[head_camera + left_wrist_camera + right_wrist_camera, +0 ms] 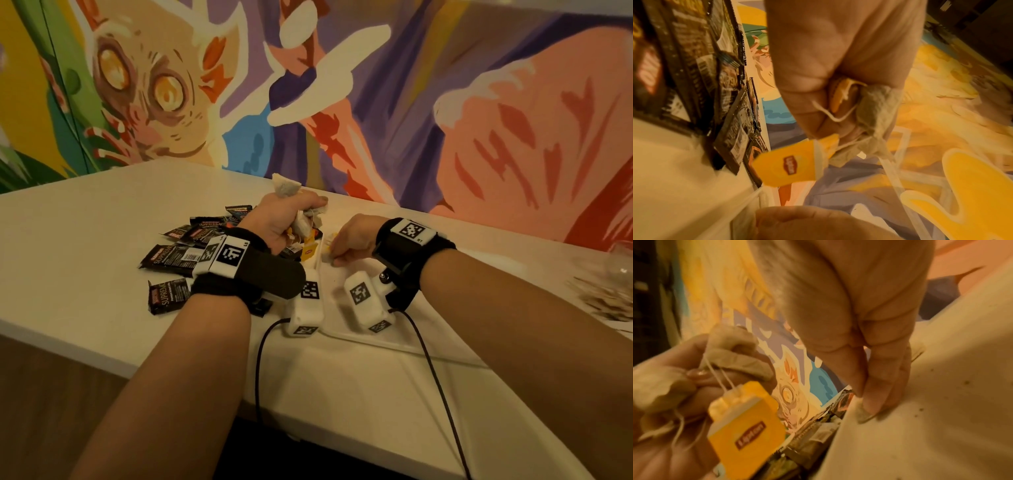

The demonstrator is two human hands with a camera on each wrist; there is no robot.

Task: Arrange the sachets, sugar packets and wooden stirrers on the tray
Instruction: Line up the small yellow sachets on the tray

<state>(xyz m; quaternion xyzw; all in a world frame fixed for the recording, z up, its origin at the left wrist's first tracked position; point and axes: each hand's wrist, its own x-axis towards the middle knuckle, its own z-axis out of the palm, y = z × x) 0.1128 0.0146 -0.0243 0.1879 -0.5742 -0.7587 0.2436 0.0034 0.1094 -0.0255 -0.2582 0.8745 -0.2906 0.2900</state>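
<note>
The left hand (pixel 278 224) is clenched round a crumpled bunch of tea bags (pixel 287 186), held above the tabletop (pixel 102 205) near its far edge. One bag sticks up out of the top of the fist; strings and yellow Lipton tags (pixel 309 253) hang down from its underside. In the left wrist view the largest tag (pixel 786 167) dangles with its long axis roughly level and the red logo turned sideways, while the gauzy paper of the bags (pixel 877 112) is scrunched between the fingers (pixel 807 100).

The right hand (pixel 352 240) is lowered onto the white tray (pixel 342 337), which lies at the tabletop's near edge between the two wrists. Its fingers (pixel 877 386) are pressed together with the tips on the tray floor, where dark specks are scattered; whether they pinch anything there I cannot tell.

Black coffee sachets (pixel 171 258) marked "Supreme" lie in a loose, overlapping heap on the tabletop just left of the tray, pointing various ways. Wooden stirrers (pixel 603 298) lie at the tabletop's right edge, blurred.
</note>
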